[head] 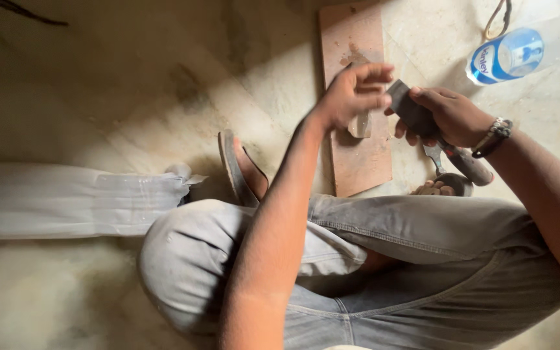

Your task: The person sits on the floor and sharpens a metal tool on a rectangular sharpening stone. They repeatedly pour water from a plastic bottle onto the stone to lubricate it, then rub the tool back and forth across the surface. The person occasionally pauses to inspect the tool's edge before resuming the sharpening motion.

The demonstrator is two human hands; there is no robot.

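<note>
While you squat over the board (pixel 358 162), your right hand (pixel 452 116) grips a dark, stiff, heavy-looking tool (pixel 413 113) by its body. Your left hand (pixel 351 97) hovers open, fingers loose, holding nothing.

My wear: faded grey jeans (pixel 384 259) with stitched seams and a side pocket; flat sandal (pixel 233 167) on one foot; beaded bracelet (pixel 497 127) and dark band on my right wrist; arms bare.

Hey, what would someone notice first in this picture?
The two hands at upper centre: the right hand grips a dark tool, while the left hand hovers open beside it. Beneath them a reddish board lies on the floor, and a plastic bottle sits at top right.
</note>
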